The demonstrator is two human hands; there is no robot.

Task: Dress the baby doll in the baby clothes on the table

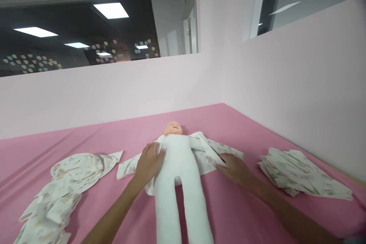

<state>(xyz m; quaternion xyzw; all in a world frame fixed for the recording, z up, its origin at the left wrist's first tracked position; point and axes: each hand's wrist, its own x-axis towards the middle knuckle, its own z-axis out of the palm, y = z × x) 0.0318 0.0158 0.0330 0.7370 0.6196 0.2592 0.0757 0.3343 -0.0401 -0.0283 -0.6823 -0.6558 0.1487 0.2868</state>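
A baby doll [178, 160] with a white cloth body and a pink head lies on its back, legs toward me. Under its upper body a printed white baby shirt [204, 162] is spread open, its sleeves out to both sides. My left hand [150, 162] is curled around the doll's side at the arm, thumb against the torso; its fingertips are partly hidden. Out to the right, my right hand [233, 166] pinches a white cloth edge of the shirt, drawn away from the doll's shoulder.
A crumpled printed baby garment [68, 183] lies at the left, and a folded printed garment [303, 173] at the right. Both rest on a pink sheet [114, 206]. White walls [177, 84] with windows above bound the back and right side.
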